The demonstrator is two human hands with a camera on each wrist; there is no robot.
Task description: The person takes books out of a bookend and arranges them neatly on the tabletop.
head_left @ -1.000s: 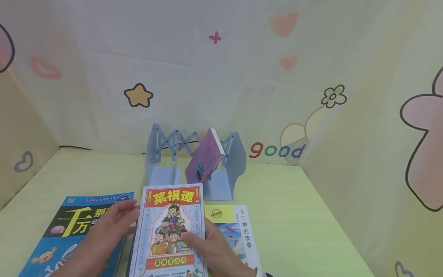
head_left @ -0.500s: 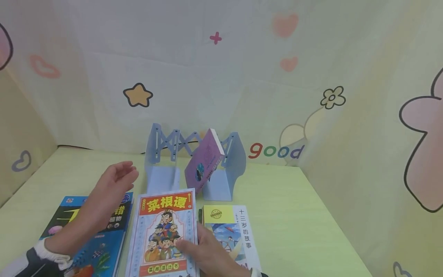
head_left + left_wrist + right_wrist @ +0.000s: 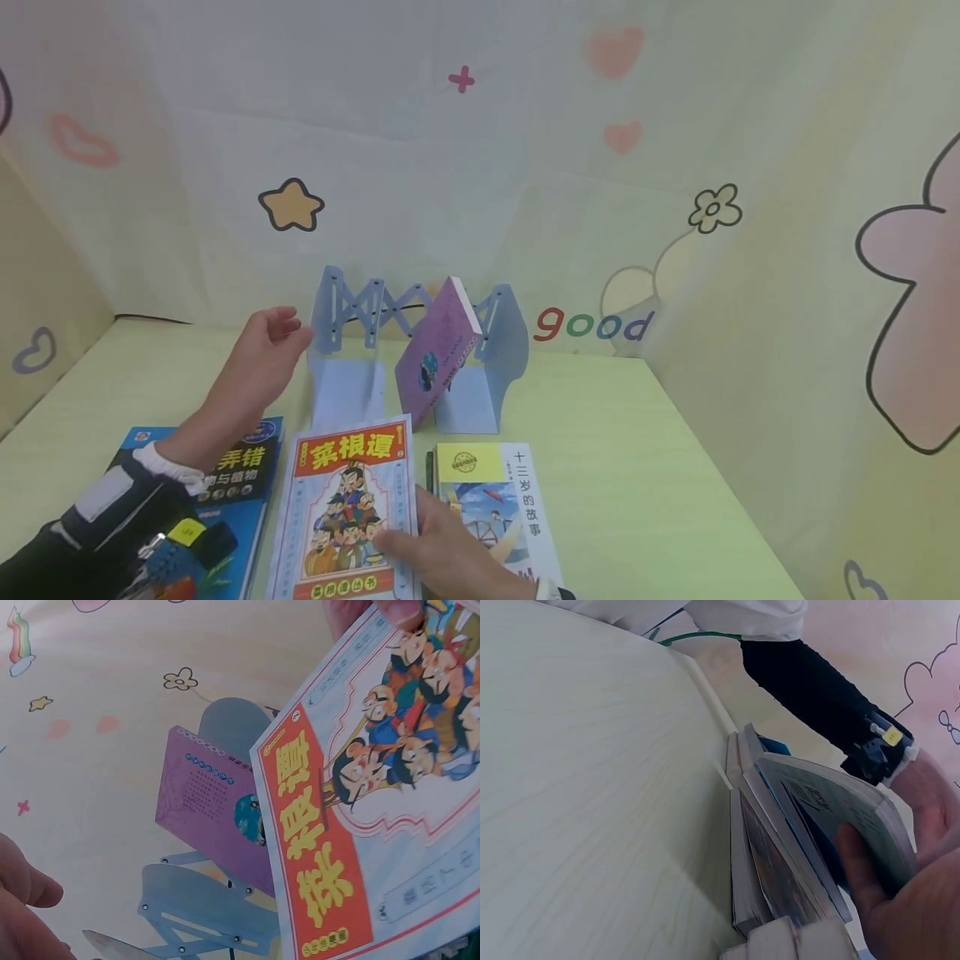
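Note:
In the head view, my right hand [image 3: 457,546] grips the lower right edge of a comic-style book [image 3: 345,500] with a red title band, thumb on the cover. That book [image 3: 855,787] fans slightly at its edge in the right wrist view. My left hand [image 3: 266,354] is raised beside the left end of a light blue folding book rack [image 3: 506,358], fingers loosely bent and holding nothing. In the left wrist view the left hand [image 3: 26,900] is only partly visible. A purple book [image 3: 438,350] leans tilted inside the rack.
A large blue book [image 3: 251,508] lies at the left, partly under the left forearm. To the right lies a book with a yellow and white cover [image 3: 487,500], on top of others. A patterned cloth [image 3: 480,167] hangs behind the pale table [image 3: 630,467].
My left hand has left the comic-style book's side and moved up and forward toward the rack's left end. The right hand has shifted the book slightly left and down.

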